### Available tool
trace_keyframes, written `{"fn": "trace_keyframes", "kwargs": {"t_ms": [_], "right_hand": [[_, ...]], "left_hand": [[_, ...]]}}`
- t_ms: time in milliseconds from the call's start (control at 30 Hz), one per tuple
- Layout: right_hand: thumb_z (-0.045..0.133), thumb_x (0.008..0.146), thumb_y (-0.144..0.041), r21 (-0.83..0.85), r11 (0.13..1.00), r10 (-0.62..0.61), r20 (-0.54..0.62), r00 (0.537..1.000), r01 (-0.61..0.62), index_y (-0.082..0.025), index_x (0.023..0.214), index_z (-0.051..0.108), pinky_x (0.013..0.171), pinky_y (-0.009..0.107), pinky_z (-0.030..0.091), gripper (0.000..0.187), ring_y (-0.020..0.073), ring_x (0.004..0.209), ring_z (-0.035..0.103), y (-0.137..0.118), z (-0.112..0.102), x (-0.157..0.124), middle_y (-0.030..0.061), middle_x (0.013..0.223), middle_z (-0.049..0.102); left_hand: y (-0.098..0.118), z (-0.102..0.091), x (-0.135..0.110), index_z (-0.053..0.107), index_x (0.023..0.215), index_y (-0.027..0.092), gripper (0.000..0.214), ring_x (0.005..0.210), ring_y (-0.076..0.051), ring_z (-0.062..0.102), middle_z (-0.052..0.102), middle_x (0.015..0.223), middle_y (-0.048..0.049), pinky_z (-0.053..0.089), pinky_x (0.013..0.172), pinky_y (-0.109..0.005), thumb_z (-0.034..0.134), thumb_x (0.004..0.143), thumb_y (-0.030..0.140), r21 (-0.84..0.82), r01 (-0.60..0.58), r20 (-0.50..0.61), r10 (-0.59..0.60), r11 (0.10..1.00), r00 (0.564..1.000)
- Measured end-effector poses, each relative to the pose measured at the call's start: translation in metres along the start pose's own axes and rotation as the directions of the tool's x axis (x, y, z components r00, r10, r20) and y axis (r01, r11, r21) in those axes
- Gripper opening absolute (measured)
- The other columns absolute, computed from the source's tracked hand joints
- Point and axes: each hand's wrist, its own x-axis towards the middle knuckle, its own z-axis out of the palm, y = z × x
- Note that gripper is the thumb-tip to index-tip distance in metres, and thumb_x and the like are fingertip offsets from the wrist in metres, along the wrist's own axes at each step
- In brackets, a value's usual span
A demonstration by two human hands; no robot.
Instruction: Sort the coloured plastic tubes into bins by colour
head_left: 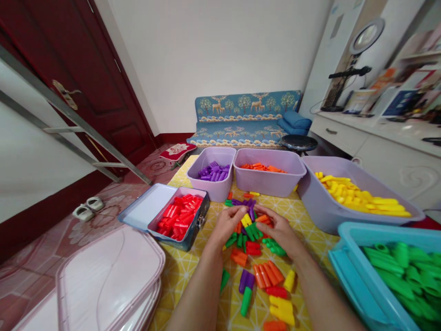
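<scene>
Between my hands lies a loose pile of plastic tube-like pieces in mixed colours, with joined yellow pieces (246,220) and green pieces (253,232) on top. My left hand (228,224) rests against the pile's left side, fingers stretched towards the middle. On the right side, my right hand (279,228) curves around orange pieces (264,219), its thumb and fingers apart. Some fingertips are hidden by the pile. Nearer me lie joined orange pieces (268,274), a purple piece (246,280) joined to a green one (245,301), and yellow pieces (281,309).
Behind the pile stand lilac bins with purple (214,185), orange (270,183) and yellow pieces (358,197). A turquoise bin (347,253) of green pieces is at right. At left are an open case (186,243) of red pieces and stacked lids (110,276). A ladder (69,117) leans farther left.
</scene>
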Motion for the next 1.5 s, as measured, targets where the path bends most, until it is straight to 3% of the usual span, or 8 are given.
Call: {"fn": "trace_keyframes", "kwargs": {"t_ms": [100,200,433,667,867,1000,1133,1500], "right_hand": [[0.074,0.069,-0.039,-0.169,0.981,-0.097,0.022,0.995,0.099,-0.024,0.118,0.060,0.107,0.045,0.034,0.053,0.0237,0.122,0.050,-0.002,0.003,0.000,0.0067,0.128,0.057],[0.077,0.065,-0.037,-0.259,0.953,-0.160,0.008,0.987,0.157,-0.023,0.110,0.061,0.108,0.043,0.031,0.050,0.0236,0.127,0.044,-0.001,0.007,0.000,0.0078,0.130,0.053],[0.072,0.068,-0.030,-0.438,0.885,-0.165,0.015,0.986,0.155,-0.020,0.085,0.061,0.105,0.041,0.033,0.022,0.0234,0.124,0.046,0.000,0.015,-0.001,0.0085,0.132,0.050],[0.062,0.079,-0.028,-0.293,0.942,-0.194,-0.076,0.978,0.164,-0.019,0.077,0.064,0.100,0.037,0.036,0.009,0.0216,0.114,0.052,-0.004,0.014,-0.003,0.0080,0.121,0.057],[0.057,0.082,-0.030,-0.049,0.984,-0.177,-0.291,0.940,0.170,-0.021,0.086,0.066,0.092,0.036,0.042,0.013,0.0216,0.102,0.058,0.002,0.010,-0.008,0.0050,0.105,0.063],[0.061,0.080,-0.031,-0.130,0.969,-0.246,-0.378,0.892,0.212,-0.020,0.085,0.067,0.091,0.035,0.042,0.013,0.0210,0.099,0.057,0.000,0.010,-0.007,0.0054,0.102,0.062],[0.065,0.079,-0.031,-0.221,0.941,-0.321,-0.347,0.881,0.255,-0.021,0.091,0.068,0.085,0.034,0.046,0.017,0.0192,0.091,0.059,-0.003,0.017,-0.006,0.0047,0.094,0.063],[0.065,0.076,-0.030,-0.067,0.995,-0.094,-0.259,0.961,0.080,-0.018,0.101,0.064,0.075,0.034,0.052,0.028,0.0191,0.081,0.065,0.000,0.014,0.000,0.0060,0.093,0.069]], "left_hand": [[-0.002,-0.004,-0.001,0.070,0.104,0.014,0.044,0.097,-0.023,0.063,0.070,0.103,-0.0092,0.047,0.089,-0.032,0.076,0.066,0.034,0.077,-0.065,0.097,0.057,0.995,0.994],[-0.007,-0.010,-0.001,0.071,0.102,0.015,0.040,0.093,-0.021,0.061,0.069,0.103,-0.0078,0.047,0.085,-0.030,0.077,0.062,0.022,0.119,-0.079,0.156,0.060,0.990,0.986],[-0.013,-0.009,-0.001,0.071,0.088,0.013,0.032,0.068,-0.013,0.054,0.065,0.075,-0.0020,0.044,0.065,-0.023,0.079,0.059,0.023,-0.035,-0.056,0.024,0.057,0.998,0.998],[-0.014,-0.004,0.000,0.070,0.080,0.013,0.027,0.063,-0.012,0.055,0.064,0.069,-0.0023,0.045,0.063,-0.024,0.076,0.063,0.033,-0.122,-0.042,-0.004,0.042,0.992,0.999],[-0.019,-0.002,0.001,0.071,0.082,0.013,0.028,0.068,-0.014,0.060,0.068,0.075,-0.0046,0.047,0.065,-0.024,0.073,0.068,0.037,-0.093,-0.053,-0.018,0.051,0.994,0.999],[-0.014,0.000,-0.001,0.070,0.073,0.011,0.033,0.055,-0.012,0.056,0.064,0.061,-0.0029,0.044,0.056,-0.023,0.063,0.078,0.044,-0.011,-0.043,0.002,0.043,0.999,0.999],[-0.006,0.004,-0.004,0.071,0.087,0.013,0.025,0.069,-0.014,0.061,0.068,0.074,-0.0047,0.048,0.066,-0.024,0.066,0.077,0.036,0.131,-0.155,-0.063,0.164,0.979,0.984],[-0.006,0.007,-0.002,0.071,0.094,0.012,0.022,0.078,-0.017,0.065,0.073,0.088,-0.0075,0.051,0.073,-0.026,0.066,0.076,0.022,0.095,-0.167,-0.080,0.174,0.981,0.981]]}}
